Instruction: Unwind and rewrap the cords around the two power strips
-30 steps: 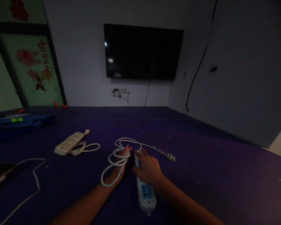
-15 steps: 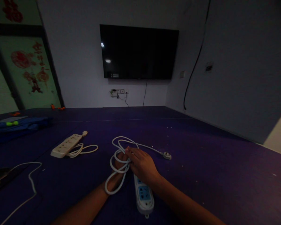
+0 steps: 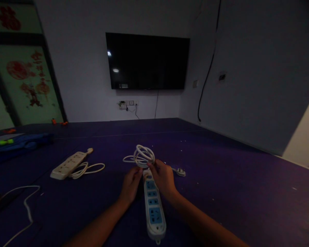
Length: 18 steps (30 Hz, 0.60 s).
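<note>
Across the purple floor (image 3: 221,192), with the black TV (image 3: 148,61) hung at twelve o'clock, a blue-socketed strip (image 3: 154,206) rests endways towards whoever is working it. Take the coil (image 3: 141,160) as the middle of the clock, and that strip lies at six, its far end right by the fingers, while a cream strip (image 3: 69,164) sits well apart at nine. A moment ago wide loops sagged around the left hand (image 3: 130,181), with the right hand (image 3: 164,178) reaching over to them; now they have come off it and are bunched small, just past the fingertips. To my eye that leaves the cord far better gathered, and more of the strip shows between the two hands. From where I stand, the right thumb and fingers look pinched on the coil at its lower right; the left fingertips are close in by its underside, though I can't tell whether they grip anything. It's not all neat, mind: one slack loop strays out at nine, and the plug (image 3: 180,172) lies loose between three and four, its cord partly hidden behind the right hand.
</note>
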Available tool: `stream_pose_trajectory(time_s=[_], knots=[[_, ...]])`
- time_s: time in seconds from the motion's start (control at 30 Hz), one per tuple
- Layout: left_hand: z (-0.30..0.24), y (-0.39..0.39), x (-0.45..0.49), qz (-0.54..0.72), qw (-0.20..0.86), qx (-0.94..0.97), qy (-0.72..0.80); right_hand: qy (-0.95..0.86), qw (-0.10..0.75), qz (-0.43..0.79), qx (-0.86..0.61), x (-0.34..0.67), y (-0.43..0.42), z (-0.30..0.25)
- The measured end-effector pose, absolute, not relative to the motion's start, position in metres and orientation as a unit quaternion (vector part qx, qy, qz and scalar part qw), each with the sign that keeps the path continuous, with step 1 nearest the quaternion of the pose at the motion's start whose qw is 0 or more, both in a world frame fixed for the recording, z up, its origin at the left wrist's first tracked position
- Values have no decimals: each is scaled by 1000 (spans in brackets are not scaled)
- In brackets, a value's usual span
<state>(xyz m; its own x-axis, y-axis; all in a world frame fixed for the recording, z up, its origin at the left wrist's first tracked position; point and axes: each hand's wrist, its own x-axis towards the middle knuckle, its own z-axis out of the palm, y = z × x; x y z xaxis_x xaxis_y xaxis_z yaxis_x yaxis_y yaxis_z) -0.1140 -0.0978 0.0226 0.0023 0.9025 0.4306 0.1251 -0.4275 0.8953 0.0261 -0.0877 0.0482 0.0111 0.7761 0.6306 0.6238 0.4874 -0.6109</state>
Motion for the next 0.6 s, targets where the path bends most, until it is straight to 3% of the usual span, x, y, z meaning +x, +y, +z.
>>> stream_pose_trajectory(time_s=[0.3, 0.47, 0.6], knots=[[22, -102, -119, 592, 181, 629, 470, -668, 467, -7, -580, 42, -79, 58], [20, -104, -117, 603, 172, 626, 464, -689, 405, -106, -591, 57, -68, 59], [19, -107, -117, 630, 184, 616, 434, -743, 342, -118, -564, 62, -64, 55]])
